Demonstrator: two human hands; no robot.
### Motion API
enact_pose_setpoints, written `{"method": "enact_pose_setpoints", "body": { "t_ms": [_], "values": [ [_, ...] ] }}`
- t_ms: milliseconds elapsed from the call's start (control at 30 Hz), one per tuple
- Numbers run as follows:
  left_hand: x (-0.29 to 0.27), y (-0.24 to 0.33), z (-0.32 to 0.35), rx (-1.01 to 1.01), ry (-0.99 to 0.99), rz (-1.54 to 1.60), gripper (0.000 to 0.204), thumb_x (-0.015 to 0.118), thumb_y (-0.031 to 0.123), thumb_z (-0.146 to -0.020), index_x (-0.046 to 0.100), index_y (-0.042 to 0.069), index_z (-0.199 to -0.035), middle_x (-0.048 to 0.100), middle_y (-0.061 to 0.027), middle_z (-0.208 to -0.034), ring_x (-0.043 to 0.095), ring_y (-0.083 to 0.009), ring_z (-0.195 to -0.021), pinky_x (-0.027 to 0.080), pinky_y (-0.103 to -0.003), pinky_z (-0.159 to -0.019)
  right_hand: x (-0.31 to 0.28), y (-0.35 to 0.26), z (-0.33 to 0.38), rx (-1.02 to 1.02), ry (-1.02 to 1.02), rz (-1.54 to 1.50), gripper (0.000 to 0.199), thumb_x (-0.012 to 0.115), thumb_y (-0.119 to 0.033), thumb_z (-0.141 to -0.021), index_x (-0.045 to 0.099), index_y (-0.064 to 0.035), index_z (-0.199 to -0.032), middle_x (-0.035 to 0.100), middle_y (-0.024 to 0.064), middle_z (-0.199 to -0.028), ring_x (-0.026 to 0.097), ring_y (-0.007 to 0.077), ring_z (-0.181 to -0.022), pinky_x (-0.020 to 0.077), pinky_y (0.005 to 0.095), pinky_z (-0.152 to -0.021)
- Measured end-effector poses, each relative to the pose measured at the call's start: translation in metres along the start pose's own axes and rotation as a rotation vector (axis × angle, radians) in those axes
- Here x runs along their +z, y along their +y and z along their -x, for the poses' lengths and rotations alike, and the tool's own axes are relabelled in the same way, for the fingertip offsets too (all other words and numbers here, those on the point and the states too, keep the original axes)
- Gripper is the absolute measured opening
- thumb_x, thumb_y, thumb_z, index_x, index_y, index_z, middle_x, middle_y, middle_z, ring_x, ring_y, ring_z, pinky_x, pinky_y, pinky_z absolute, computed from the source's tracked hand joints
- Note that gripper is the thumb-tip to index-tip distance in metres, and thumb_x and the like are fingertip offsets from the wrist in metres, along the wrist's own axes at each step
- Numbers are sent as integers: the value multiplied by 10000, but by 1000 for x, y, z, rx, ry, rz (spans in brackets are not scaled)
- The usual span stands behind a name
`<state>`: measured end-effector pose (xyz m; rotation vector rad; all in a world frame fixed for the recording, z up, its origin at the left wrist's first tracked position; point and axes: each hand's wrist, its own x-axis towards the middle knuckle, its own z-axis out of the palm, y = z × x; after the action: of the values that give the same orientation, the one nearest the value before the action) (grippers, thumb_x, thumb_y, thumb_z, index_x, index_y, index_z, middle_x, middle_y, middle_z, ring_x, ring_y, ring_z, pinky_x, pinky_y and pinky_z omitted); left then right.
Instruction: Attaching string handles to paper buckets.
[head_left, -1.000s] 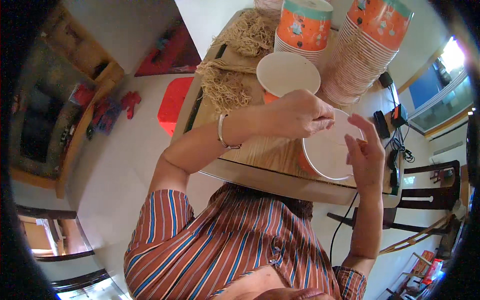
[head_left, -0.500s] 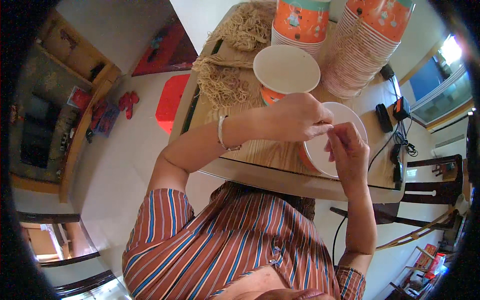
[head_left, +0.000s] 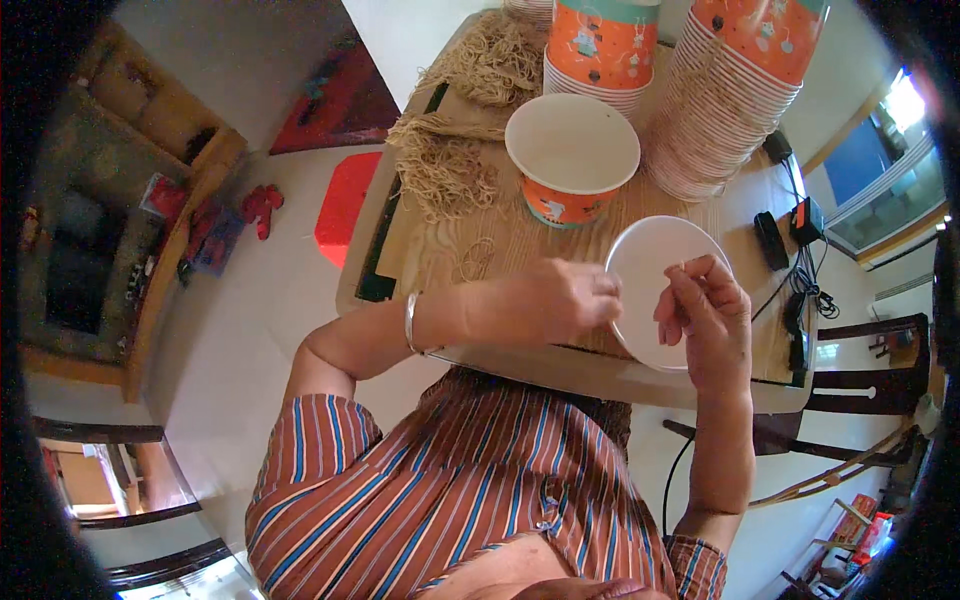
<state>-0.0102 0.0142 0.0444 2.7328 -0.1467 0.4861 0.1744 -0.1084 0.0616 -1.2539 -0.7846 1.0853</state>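
Observation:
My right hand [head_left: 705,312] is over a white paper bowl [head_left: 645,265], thumb and forefinger pinched together. Whatever is between those fingertips is too small to make out. To the left of that bowl's rim is my left hand [head_left: 568,300], with a bracelet on its wrist. Motion smears its fingers, so their grip does not show clearly. Farther back stands a second bowl [head_left: 572,206], orange outside and white within. A few loose tan strands [head_left: 476,258] lie on the table beyond my left wrist.
Tangled tan string lies in a near heap [head_left: 445,180] and a far heap [head_left: 495,60]. Stacked paper bowls form a middle stack [head_left: 602,50] and a tall right stack [head_left: 725,110]. Black cables and an adapter [head_left: 805,220] line the table's right edge. A red stool [head_left: 345,210] stands left.
My left hand has come away from the right fingertips, moving left and toward me. My right hand has shifted slightly right and stays pinched over the bowl.

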Motion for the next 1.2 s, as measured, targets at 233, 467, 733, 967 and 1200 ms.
{"method": "enact_pose_setpoints", "body": {
  "t_ms": [233,467,733,967,1200],
  "values": [
    [-7,24,-12,-193,66,181,187,587,209,-891,594,24,-866,599,-132,-825,636,-307,-774,523,-376,-677,4,-1,1,23,-47,-2,104,578,-100,-937,571,-32,-857,609,63,-643,512,90,-484,412,224,-431],
    [-23,9,-36,-484,82,336,392,469,361,-975,619,13,-878,613,-175,-795,632,-321,-757,484,-394,-676,11,9,5,-187,-37,289,58,558,-59,-930,562,-24,-883,631,50,-680,538,82,-514,427,223,-452],
    [0,3,-37,-420,191,346,338,476,308,-978,624,12,-909,636,-156,-821,641,-307,-775,489,-384,-704,8,7,-1,-222,-77,386,33,528,-42,-933,554,-24,-923,624,33,-693,528,57,-536,432,222,-462],
    [1,-2,-38,-405,285,292,268,489,257,-967,556,7,-899,591,-195,-814,594,-370,-772,464,-423,-664,5,10,-10,-139,-102,273,51,540,-60,-937,566,-22,-915,615,34,-683,522,48,-541,425,215,-464],
    [-16,4,-40,-528,271,590,382,443,323,-998,556,13,-806,549,-95,-699,558,-231,-654,441,-368,-626,6,8,-11,-129,-99,264,60,544,-64,-937,571,-26,-899,622,37,-687,526,52,-539,421,216,-461]
  ]
}}
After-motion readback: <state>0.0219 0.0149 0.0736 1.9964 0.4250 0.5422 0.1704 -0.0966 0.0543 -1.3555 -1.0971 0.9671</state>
